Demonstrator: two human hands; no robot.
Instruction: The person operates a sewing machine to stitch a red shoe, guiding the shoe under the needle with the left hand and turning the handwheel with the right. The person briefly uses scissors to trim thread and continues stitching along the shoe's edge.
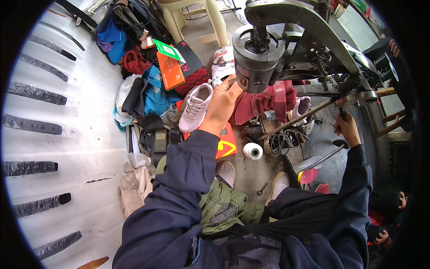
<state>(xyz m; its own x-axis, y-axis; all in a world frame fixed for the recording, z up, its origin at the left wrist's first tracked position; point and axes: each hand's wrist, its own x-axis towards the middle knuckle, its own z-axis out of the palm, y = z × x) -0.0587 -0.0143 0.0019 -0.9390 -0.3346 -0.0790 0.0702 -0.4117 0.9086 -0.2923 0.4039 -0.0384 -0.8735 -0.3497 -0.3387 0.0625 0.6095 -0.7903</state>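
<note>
Just beside left fingers [230, 88]: machine head [256, 62]

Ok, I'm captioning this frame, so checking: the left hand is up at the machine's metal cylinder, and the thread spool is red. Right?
Only the colour is wrong: the head view shows the thread spool is white. The left hand is up at the machine's metal cylinder.

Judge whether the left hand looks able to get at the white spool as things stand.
Probably yes: nothing visible covers the white spool, though the left hand is up at the metal cylinder and may need to reach down.
</note>
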